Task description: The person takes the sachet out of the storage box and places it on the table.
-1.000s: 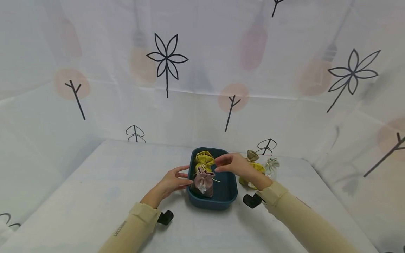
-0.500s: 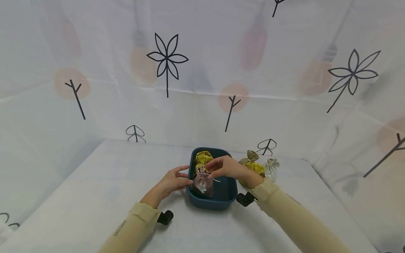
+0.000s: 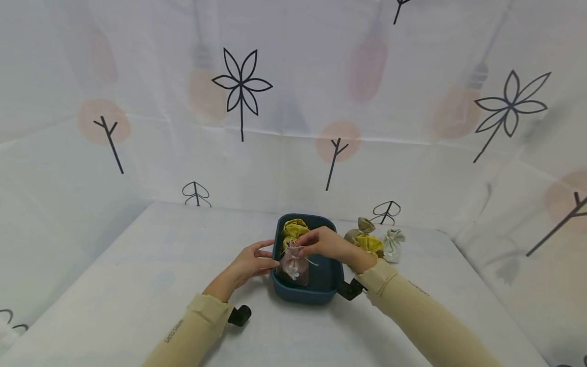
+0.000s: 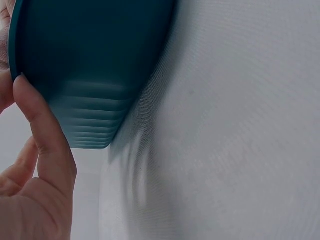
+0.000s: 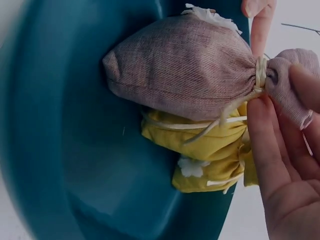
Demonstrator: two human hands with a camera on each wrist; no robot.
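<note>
A dusty pink drawstring pouch (image 5: 180,67) with a white flower stands in a dark teal tub (image 3: 304,297), near its left wall. My right hand (image 3: 327,244) reaches over the tub and pinches the gathered neck of this pouch between thumb and fingers. Behind the pink pouch in the tub are yellow pouches (image 5: 200,135), one bearing a white flower. At the tub's left side my left hand (image 3: 249,262) holds the rim, one fingertip (image 4: 30,95) on the outer wall and another digit over the edge.
Right of the tub stand more pouches: a brownish one (image 3: 365,225), a yellow one (image 3: 369,243) partly behind my right wrist, and a pale one (image 3: 394,244). A white patterned cloth (image 3: 293,168) hangs behind the white-covered table (image 3: 183,255).
My right hand has moved left and slightly down from over the tub to the pink pouch and now pinches its neck. The left hand stays at the rim.
</note>
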